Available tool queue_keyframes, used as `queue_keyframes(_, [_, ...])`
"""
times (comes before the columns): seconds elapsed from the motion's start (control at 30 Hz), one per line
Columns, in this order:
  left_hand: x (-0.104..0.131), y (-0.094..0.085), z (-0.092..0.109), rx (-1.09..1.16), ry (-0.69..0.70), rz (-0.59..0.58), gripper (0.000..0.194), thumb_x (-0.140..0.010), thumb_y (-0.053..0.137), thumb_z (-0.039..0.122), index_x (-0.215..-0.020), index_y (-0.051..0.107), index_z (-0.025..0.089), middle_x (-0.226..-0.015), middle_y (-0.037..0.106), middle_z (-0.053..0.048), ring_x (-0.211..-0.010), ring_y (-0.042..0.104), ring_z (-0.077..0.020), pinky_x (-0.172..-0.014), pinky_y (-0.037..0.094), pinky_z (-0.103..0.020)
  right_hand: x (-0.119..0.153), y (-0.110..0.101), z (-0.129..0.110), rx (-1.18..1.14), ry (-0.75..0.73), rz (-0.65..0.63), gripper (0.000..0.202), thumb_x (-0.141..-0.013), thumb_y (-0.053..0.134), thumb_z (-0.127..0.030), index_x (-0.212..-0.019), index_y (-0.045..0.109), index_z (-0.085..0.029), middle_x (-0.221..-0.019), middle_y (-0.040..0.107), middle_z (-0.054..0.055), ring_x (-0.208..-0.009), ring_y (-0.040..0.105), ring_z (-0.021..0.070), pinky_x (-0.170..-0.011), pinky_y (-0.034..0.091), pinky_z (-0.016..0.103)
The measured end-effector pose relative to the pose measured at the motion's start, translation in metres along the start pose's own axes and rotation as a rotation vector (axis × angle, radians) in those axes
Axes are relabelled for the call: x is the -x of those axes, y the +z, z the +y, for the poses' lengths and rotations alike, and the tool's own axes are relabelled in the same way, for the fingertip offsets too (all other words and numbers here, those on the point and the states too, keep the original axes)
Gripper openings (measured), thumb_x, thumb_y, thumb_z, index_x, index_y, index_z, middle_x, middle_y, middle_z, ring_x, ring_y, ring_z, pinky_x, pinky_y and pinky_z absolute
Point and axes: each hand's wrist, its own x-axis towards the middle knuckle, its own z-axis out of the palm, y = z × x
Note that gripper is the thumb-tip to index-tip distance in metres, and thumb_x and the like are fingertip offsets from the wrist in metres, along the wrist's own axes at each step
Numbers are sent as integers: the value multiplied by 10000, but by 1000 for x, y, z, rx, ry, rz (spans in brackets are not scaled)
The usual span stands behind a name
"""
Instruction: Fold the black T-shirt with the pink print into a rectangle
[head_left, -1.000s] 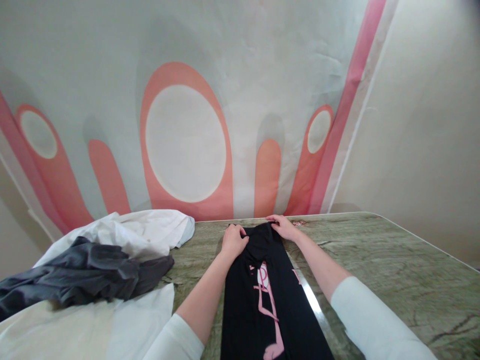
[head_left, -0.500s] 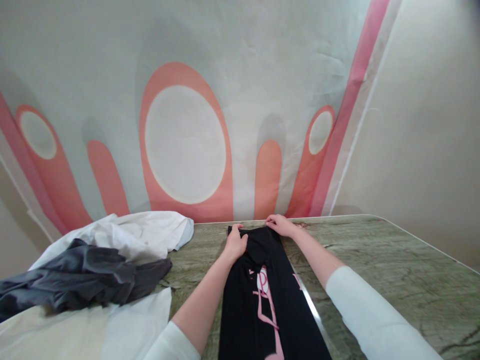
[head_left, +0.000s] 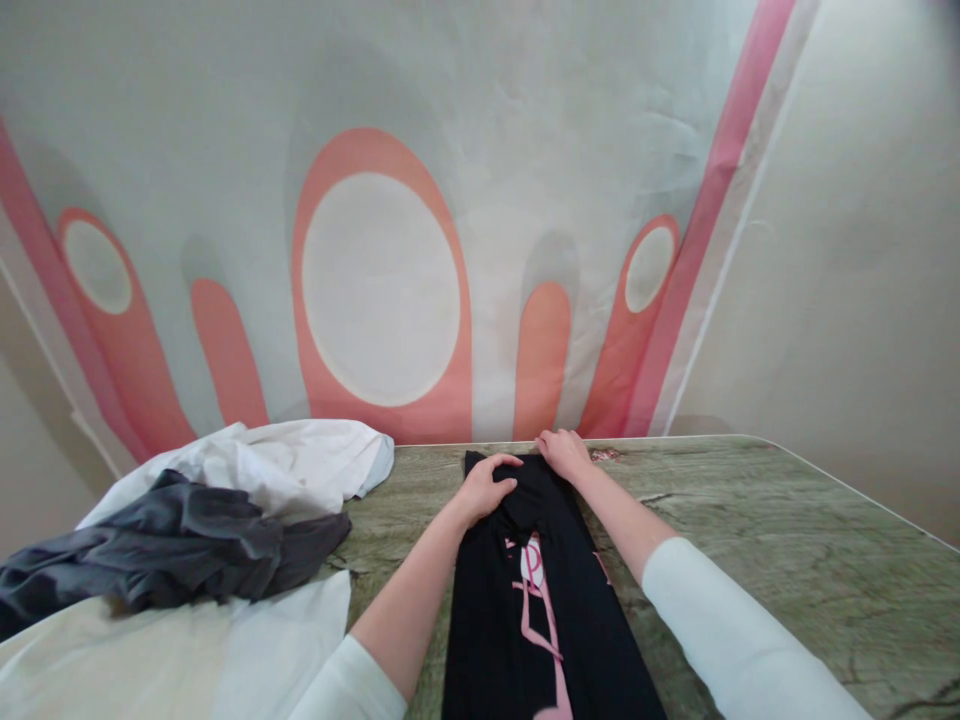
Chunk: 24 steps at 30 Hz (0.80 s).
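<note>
A black garment (head_left: 495, 620) with pink lettering and figures printed on it lies in a long, narrow folded shape on the table, its far end near the back edge. My left hand (head_left: 486, 490) rests on the upper left part of that cloth, thumb and fingers apart. At the far right corner of the garment, my right hand (head_left: 565, 455) has its fingers curled over the edge of the fabric. The near end of the garment runs out of the bottom of the view.
On the left lie a crumpled white cloth (head_left: 300, 455), a dark grey garment (head_left: 187, 545) and a cream-and-white cloth (head_left: 187, 655). The wood-grain table (head_left: 780, 560) meets a wall with a pink-patterned covering (head_left: 495, 180) at its far edge.
My left hand has moved inward from the garment's left edge onto the cloth, its fingers reaching right. My right hand stays at the far right corner. The view has shifted slightly.
</note>
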Motion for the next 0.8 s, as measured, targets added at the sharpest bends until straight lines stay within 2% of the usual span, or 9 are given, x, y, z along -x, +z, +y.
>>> queue_keyframes(0.1, [-1,4,-2,83,-128,-73,290,-746,520,128,-1010,625,184,-895,643,-20,-738,592,-135,-692,490,-259,-1,-2,-3,50,21,6,350,-898,332,-334,-868,619,-135,-804,656,162,-848,582,245,-798,316,366])
queue_keyframes(0.17, [-2,8,-6,136,-212,-81,292,-766,507,137,-1032,621,180,-846,640,-24,-621,571,-109,-563,487,-227,0,-2,-5,74,37,18,316,-882,363,-319,-886,605,-115,-810,652,173,-886,563,261,-822,295,388])
queue_keyframes(0.3, [-4,14,-11,165,-269,-16,285,-747,547,132,-1020,624,156,-860,635,-44,-609,564,-107,-506,489,-211,5,-3,-7,103,79,59,292,-863,393,-319,-940,571,-100,-927,625,191,-1005,489,287,-859,264,415])
queue_keyframes(0.4, [-4,14,-11,178,-273,0,334,-712,611,173,-1044,605,145,-915,629,-64,-652,582,-134,-499,502,-225,8,-4,-4,106,157,117,305,-874,370,-334,-978,554,-114,-1009,589,181,-1006,477,278,-841,293,399])
queue_keyframes(0.5, [-3,13,-10,173,-270,-37,396,-680,649,190,-1068,584,141,-912,632,-67,-677,598,-154,-533,517,-251,13,-7,5,53,198,139,311,-904,297,-290,-1037,538,-145,-1027,575,140,-962,502,242,-808,336,354])
queue_keyframes(0.6, [-2,11,-9,63,-244,-52,410,-659,662,177,-1060,585,142,-923,632,-65,-743,609,-173,-652,525,-294,23,-12,17,-25,137,138,325,-897,265,-186,-1089,524,-150,-1052,566,121,-967,513,215,-825,354,321])
queue_keyframes(0.67, [-2,10,-8,-105,-170,12,445,-615,699,187,-1043,590,136,-998,606,-82,-879,588,-202,-805,487,-328,33,-16,22,-71,62,118,339,-867,282,-126,-1098,529,-135,-1074,563,122,-996,509,206,-864,354,304])
queue_keyframes(0.73, [-2,11,-5,-304,-61,122,513,-578,729,215,-1060,577,130,-1122,540,-111,-1044,512,-235,-940,396,-351,46,-19,22,-116,-23,85,353,-846,301,-106,-1112,532,-124,-1113,557,119,-1033,499,198,-905,348,291])
queue_keyframes(0.8, [0,13,-1,-460,51,171,509,-626,701,256,-1099,550,148,-1219,470,-114,-1153,424,-245,-1000,325,-363,58,-20,18,-154,-98,60,363,-847,315,-134,-1145,522,-114,-1170,539,116,-1079,480,197,-948,335,291])
